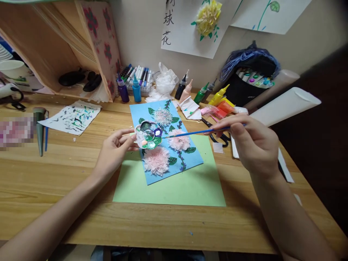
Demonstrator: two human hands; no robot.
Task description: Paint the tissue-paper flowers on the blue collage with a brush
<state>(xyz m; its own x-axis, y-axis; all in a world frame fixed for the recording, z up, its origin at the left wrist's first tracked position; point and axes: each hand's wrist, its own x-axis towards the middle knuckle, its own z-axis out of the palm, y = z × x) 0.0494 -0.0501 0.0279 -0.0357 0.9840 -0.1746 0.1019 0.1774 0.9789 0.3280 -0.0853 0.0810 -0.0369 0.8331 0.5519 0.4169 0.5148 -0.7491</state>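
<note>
My left hand (116, 148) pinches the rim of a small flower-shaped paint palette (140, 139), its wells smeared with green, purple, white and peach paint. Between the fingers of my right hand (252, 145) is a thin blue paintbrush (197, 132), its tip at the palette's right side near the green and purple wells. Beneath both lies a blue board (190, 161) with pink and white crumpled-paper flowers, painted green leaves and purple-dotted stems. The palette covers part of the board. A light green sheet (174, 194) lies under the board.
Paint bottles (137, 90), markers (141, 74) and a bowl of tissue (165, 81) line the wall. Black scissors (225, 137) lie right of the board. Leftward are a paint-marked paper (72, 117) and brushes (40, 134). A black container (251, 85) stands at back right.
</note>
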